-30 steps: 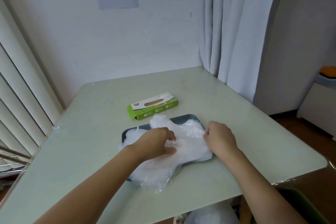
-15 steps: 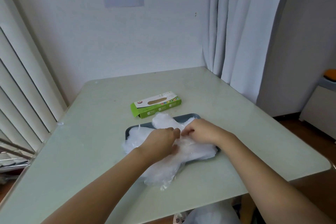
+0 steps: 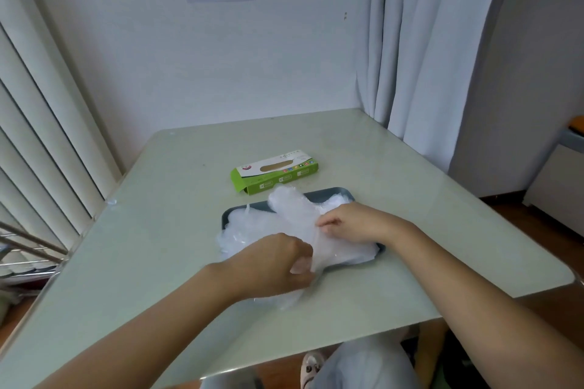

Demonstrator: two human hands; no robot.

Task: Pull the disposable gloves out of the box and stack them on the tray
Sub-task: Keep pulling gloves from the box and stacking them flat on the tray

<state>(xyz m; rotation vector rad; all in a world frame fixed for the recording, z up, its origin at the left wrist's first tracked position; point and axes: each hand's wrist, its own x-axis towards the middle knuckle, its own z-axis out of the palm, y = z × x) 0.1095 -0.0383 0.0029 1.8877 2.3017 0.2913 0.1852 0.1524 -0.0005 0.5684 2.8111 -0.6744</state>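
Observation:
A heap of clear disposable gloves (image 3: 284, 218) covers the dark tray (image 3: 331, 194) at the middle of the table and spills over the tray's near edge. My left hand (image 3: 271, 265) pinches a sheet of glove plastic at the near side of the heap. My right hand (image 3: 350, 223) pinches the same sheet a little farther back, fingers curled on it. The green and white glove box (image 3: 275, 172) lies flat just behind the tray, with its left end flap open and nothing showing through its top slot.
The pale green table (image 3: 410, 193) ends close to me and at the right. Vertical blinds (image 3: 41, 136) hang at the left, a white curtain (image 3: 420, 41) at the back right corner. A low cabinet (image 3: 556, 180) stands beyond the right edge.
My right hand moved left from the tray's right edge to the middle of the heap, meeting the left hand; both now lift a fold of plastic. The camera tilted up slightly.

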